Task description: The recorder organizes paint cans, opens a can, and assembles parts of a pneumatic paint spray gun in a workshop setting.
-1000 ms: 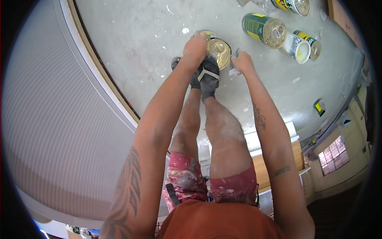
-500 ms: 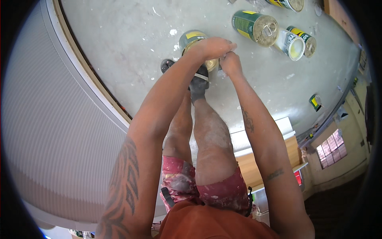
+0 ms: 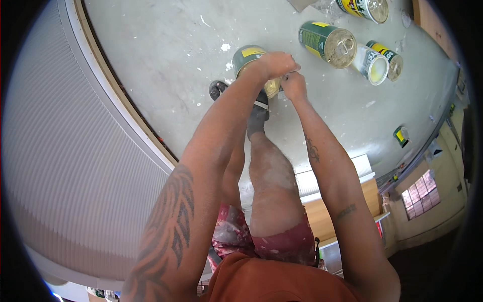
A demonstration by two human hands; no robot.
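Note:
Out in front of me, my left hand (image 3: pixel 277 65) is closed, its fingertips curled down just above my right hand. My right hand (image 3: pixel 294 85) is closed in a fist, thumb side up, close against the left fingertips. What either hand grips is hidden. A small dark grey flat piece (image 3: pixel 282 92) shows beside the right fist, too small to name. Under my left hand and wrist lies a green and yellow paint can (image 3: pixel 246 54), its gold-coloured end (image 3: pixel 272 87) partly covered. My dark shoe (image 3: pixel 261 103) is right beside the can.
On the paint-spattered grey floor (image 3: pixel 171 55) to the right lie a large green can (image 3: pixel 327 44), a white tub (image 3: pixel 373 68) and a smaller green can (image 3: pixel 391 61). Another can (image 3: pixel 365 9) lies farther back. A ribbed grey panel (image 3: pixel 85 151) curves along the left.
The whole scene has shifted slightly down and right in the picture. My left fingertips have dipped a little toward the right fist. Both hands stay close together by the can.

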